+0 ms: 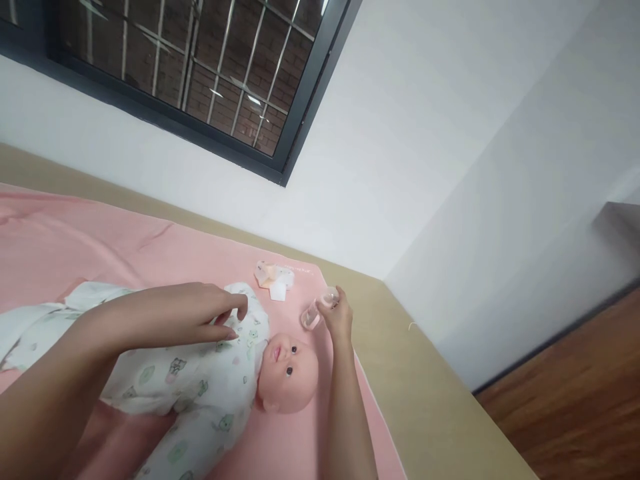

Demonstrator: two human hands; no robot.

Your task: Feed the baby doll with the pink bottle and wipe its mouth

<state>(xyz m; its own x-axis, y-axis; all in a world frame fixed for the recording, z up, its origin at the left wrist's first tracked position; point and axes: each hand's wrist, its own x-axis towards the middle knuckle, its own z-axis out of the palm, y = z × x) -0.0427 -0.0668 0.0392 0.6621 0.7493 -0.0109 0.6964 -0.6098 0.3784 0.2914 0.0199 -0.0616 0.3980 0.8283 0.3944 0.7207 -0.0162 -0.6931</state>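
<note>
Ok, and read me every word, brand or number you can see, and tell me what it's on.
No text can be read.
Pink sheet: pale marks near the corner, perhaps lettering, too small to read.
Window: faint reddish marks, too blurred.
Clear bottle in the right hand: nothing legible.
Doll's outfit: printed pictures, no readable words.

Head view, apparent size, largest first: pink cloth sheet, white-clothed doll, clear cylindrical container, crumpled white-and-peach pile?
1. Pink cloth sheet
2. White-clothed doll
3. Clear container and crumpled pile: too alike to rank
</note>
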